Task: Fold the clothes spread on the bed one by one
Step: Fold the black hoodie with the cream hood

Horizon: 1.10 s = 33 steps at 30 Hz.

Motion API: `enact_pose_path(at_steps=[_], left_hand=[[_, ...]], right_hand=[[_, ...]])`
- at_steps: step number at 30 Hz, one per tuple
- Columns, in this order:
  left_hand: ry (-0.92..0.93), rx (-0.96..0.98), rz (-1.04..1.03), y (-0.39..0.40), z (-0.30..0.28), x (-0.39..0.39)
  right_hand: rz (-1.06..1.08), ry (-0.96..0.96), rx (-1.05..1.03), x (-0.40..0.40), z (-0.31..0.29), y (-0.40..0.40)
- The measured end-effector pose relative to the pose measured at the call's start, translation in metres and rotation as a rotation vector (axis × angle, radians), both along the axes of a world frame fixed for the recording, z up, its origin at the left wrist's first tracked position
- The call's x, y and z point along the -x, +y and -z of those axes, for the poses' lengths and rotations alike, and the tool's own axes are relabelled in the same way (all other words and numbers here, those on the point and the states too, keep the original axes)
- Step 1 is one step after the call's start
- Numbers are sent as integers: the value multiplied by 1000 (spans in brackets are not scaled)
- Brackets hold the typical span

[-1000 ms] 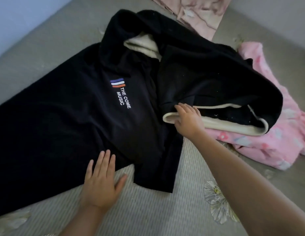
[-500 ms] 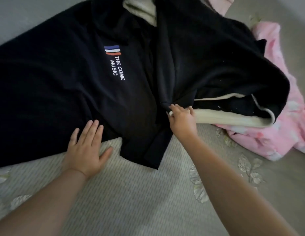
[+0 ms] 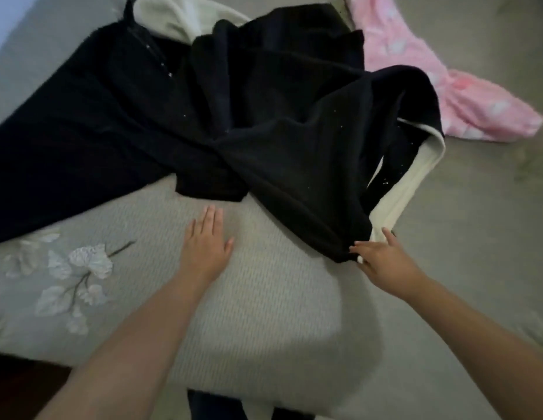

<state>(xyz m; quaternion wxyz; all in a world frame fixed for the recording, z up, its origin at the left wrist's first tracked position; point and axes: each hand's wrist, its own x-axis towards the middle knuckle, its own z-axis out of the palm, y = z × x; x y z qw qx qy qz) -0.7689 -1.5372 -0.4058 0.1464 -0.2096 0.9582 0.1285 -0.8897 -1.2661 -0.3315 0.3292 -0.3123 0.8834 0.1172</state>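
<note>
the left hand (image 3: 205,244) lies flat, fingers straight, on the grey textured bedspread (image 3: 264,313). the right hand (image 3: 382,259) pinches the cream-lined hem of the black fleece-lined jacket (image 3: 264,122) sprawled across the bed, beside a pink fuzzy garment (image 3: 464,98).

The single head-worn camera looked forward and steeply down from close above the near edge of the grey textured bed (image 3: 264,313), both forearms entering from below.

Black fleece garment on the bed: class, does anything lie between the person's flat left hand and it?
Nothing visible. The left hand rests flat on bare grey bedspread, apart from the black fleece garment, whose nearest hem lies just beyond the fingertips. The right hand already pinches its corner.
</note>
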Motion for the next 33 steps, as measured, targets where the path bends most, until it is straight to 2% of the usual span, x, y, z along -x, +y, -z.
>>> enact_pose_path(at_steps=[4,10,12,14,18,20,22,25,28,33], left_hand=[[4,-23,84,86,-22,-17],[-59,4,260,160,-17,-32],[-71,8,281,171,-12,-39],[-28,-48,263,173,-9,-50],[100,-194,83,150,-9,-83],[96,-211,5,130,-11,-103],[73,-205,-17,106,-13,-120],[42,-198,-43,70,-15,-138],[28,-215,-28,40,-18,-145],[79,-244,26,11,-25,-127]], right_hand=[[-33,-112,-72,-49,-15,101],[-79,-445,-571,-123,15,194],[-73,-454,-652,-136,28,194],[-65,-424,-580,-141,35,173],[-84,-139,2,-143,42,97],[-106,-16,212,-148,47,54],[-72,52,241,-151,53,10],[35,144,116,-150,68,-42],[110,225,41,-144,81,-60],[150,133,180,-124,59,-46]])
